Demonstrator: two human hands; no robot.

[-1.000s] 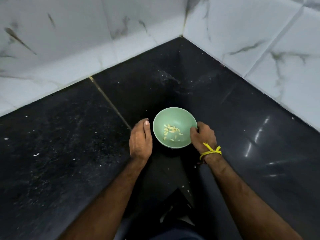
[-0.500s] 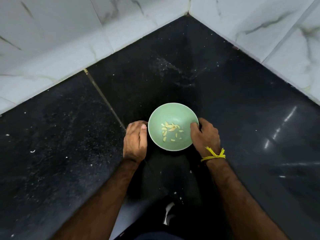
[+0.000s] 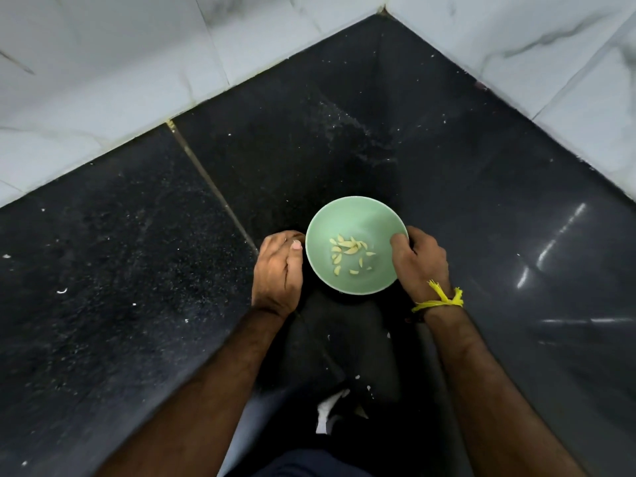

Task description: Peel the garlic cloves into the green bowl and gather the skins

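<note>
Bowl (image 3: 358, 222): on table (image 3: 137, 304), between both grips. Right grip (image 3: 418, 261): fingers clamped on rim. Left grip (image 3: 277, 270): curled beside bowl; contents cannot be told. Cloves (image 3: 347, 253): peeled, inside. Risk: one-sided pull tips bowl, spilling cloves; skin flecks (image 3: 62, 290) scatter left.

Two bare forearms, no sleeves, visible hair on both. Left hand (image 3: 277, 270) unadorned, thumbnail short. Right hand (image 3: 421, 261) has a yellow thread (image 3: 440, 299) tied round the wrist, knot with frayed tufts toward 1 o'clock. Dark blue garment (image 3: 303, 463) at 6 o'clock, bottom edge; what kind of garment can't be told.
</note>
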